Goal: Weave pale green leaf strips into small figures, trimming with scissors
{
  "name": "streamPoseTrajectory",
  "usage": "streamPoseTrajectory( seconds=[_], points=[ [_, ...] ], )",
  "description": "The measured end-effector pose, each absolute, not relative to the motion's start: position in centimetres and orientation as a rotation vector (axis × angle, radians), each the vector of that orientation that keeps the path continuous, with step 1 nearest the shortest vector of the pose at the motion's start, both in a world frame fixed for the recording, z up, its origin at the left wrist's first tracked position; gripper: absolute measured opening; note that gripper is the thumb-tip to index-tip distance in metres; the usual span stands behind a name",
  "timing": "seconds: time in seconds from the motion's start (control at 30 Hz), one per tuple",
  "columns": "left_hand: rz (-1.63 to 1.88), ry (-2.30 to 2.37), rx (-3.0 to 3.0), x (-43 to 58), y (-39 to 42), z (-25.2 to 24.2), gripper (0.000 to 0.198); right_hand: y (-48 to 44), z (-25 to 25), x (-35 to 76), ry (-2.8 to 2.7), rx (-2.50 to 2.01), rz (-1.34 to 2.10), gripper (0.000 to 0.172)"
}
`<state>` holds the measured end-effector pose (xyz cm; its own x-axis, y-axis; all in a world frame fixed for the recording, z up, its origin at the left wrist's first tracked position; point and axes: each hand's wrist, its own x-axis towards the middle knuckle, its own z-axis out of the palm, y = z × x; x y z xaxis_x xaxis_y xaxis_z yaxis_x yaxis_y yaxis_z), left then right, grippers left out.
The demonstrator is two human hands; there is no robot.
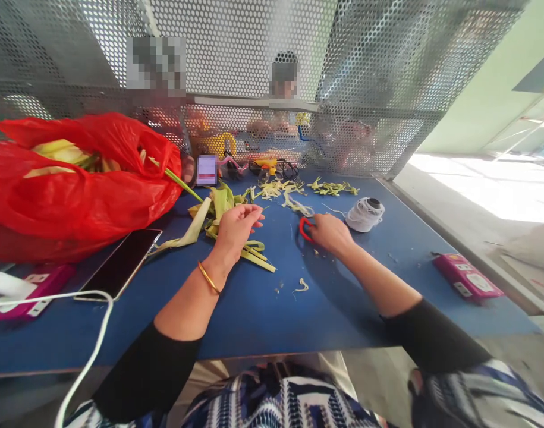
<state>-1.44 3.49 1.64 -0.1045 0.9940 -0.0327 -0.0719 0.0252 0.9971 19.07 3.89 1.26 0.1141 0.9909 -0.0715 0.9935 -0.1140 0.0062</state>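
Note:
My left hand (239, 230) is over the corn husks (222, 201), thumb and fingers pinched together. A thin strand seems to show at its fingertips, too small to make out. My right hand (333, 233) grips red-handled scissors (304, 229) low over the blue table; their blades are hidden. Just past the right hand, a spool of white thread (365, 214) lies with a loose end trailing left. Pale green husk strips (259, 259) lie beneath and beside my left hand. Small knotted husk pieces (280, 188) and a greener pile (333, 188) lie farther back.
A red plastic bag (84, 196) with husks fills the left side. Near it are a phone (120, 264), a magenta power strip (53, 279) and a white cable (103, 333). Another magenta power strip (468, 276) sits right. A perforated metal screen (236, 65) stands behind, people beyond it.

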Motion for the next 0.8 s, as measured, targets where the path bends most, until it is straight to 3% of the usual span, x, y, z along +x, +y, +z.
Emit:
streamPoseTrajectory(
  seconds=[0.2,0.43,0.7,0.8],
  points=[
    [1.279,1.260,1.077,-1.2,3.8,1.3,0.003,8.6,2.8,17.7,2.145,2.339,-0.124,0.032],
    [1.408,1.256,1.066,-3.1,4.6,2.1,0.006,2.6,2.0,22.6,1.989,2.407,-0.082,0.049],
    [1.749,1.327,0.766,-7.7,6.6,3.2,0.007,-0.9,1.7,21.3,2.067,2.173,0.311,0.031],
    [1.761,1.328,0.734,-8.1,6.7,3.2,0.005,-0.1,2.7,18.0,2.459,2.104,0.140,0.031]
  ],
)
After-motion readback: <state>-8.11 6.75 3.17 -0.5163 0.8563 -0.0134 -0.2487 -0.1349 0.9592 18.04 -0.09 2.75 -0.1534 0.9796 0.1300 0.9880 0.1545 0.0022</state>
